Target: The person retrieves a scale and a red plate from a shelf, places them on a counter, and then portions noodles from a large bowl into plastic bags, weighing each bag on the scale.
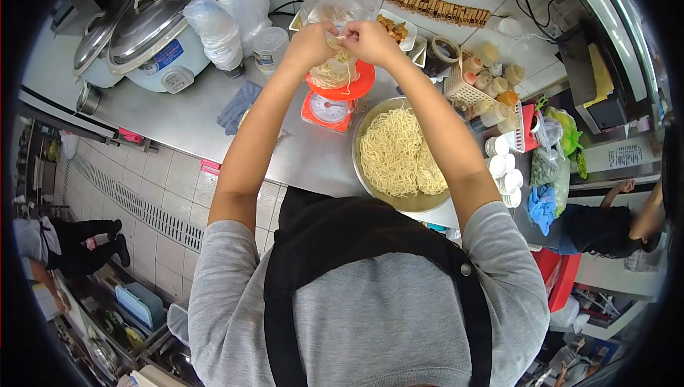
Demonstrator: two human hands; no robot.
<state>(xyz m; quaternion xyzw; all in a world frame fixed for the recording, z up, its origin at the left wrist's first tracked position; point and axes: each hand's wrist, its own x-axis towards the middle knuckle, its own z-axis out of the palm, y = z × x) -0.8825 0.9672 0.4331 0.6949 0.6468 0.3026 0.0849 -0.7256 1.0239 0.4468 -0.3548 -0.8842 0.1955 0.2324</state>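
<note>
Clear plastic bag (333,66) of pale noodles, which I am watching hang over the round red-orange pan (362,82) of a small red dial scale (328,111), far and centre on the steel counter (178,113). I cannot tell whether the bag's bottom is touching the pan. The left hand (310,44) and the right hand (374,42) are meeting at the bag's neck, both curled closed and pinching the thin film between the fingertips. Neither is holding anything else.

Just right of the scale and nearer, a wide round metal bowl (358,146) is holding a loose heap of the same noodles (399,158), thin, limp and tangled. A folded blue cloth (239,106) is lying left of the scale, and two domed rice cookers (153,38) are standing at the far left.

Risk, as I am judging it: the film is slack and slippery and the strands are springy, so a loosening pinch could be letting the bag drop or noodles spill over the pan's shallow rim. A few strands seem to be trailing there. The scale is light and narrow-based, so a sideways pull on the bag could be tipping it.
</note>
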